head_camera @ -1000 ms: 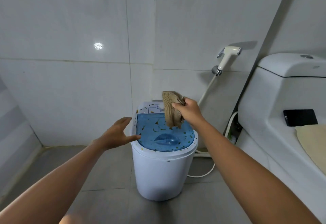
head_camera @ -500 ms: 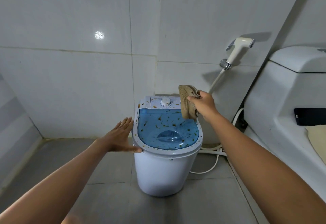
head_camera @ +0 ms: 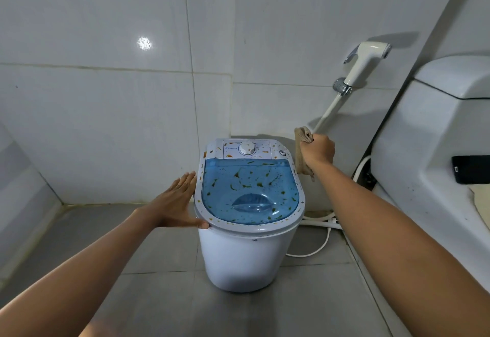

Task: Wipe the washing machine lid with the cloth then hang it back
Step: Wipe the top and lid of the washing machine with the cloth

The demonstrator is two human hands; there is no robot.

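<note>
The cloth (head_camera: pixel 302 151) is bunched in the right hand (head_camera: pixel 318 151), which is closed in a fist around its upper part, just off the far right corner of the washing machine (head_camera: pixel 246 251) and close to the hose (head_camera: pixel 327 113) of the wall sprayer. The rest of the cloth hangs limp below the fist, so it looks soft, light and floppy, with no stiffness of its own. Gripped near the top as it is, the loose tail will swing and drape. To hang it, a hold near one edge or the middle fold would let it fall evenly over a hook or the hose.

The left hand (head_camera: pixel 177 204) is spread wide and flat, fingers together, with the thumb touching the near left rim of the blue lid (head_camera: pixel 249 190). It holds nothing. The lid is see-through plastic, probably smooth and light, and lies closed.
</note>
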